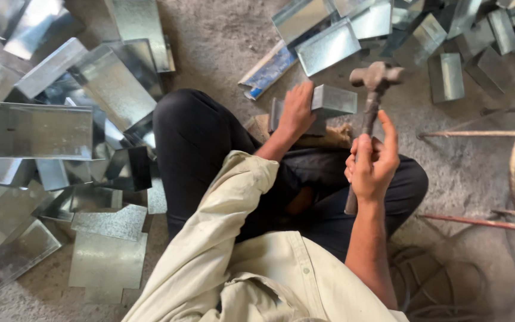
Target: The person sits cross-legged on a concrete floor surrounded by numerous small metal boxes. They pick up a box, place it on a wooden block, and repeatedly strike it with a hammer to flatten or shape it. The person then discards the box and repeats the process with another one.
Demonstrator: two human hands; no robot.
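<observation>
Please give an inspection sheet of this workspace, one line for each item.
Surface: bare grey concrete floor, dusty; the person sits on it.
Job's things: folded sheet-metal piece resting on a wooden block; hammer raised above it.
Clutter: cut metal sheets piled at the left; bent metal channels scattered at the top right.
Grippers: left hand presses on the metal piece; right hand grips the hammer handle.
Cables: dark coiled cable at the lower right.
Surroundings: thin metal rods on the floor at the right.
</observation>
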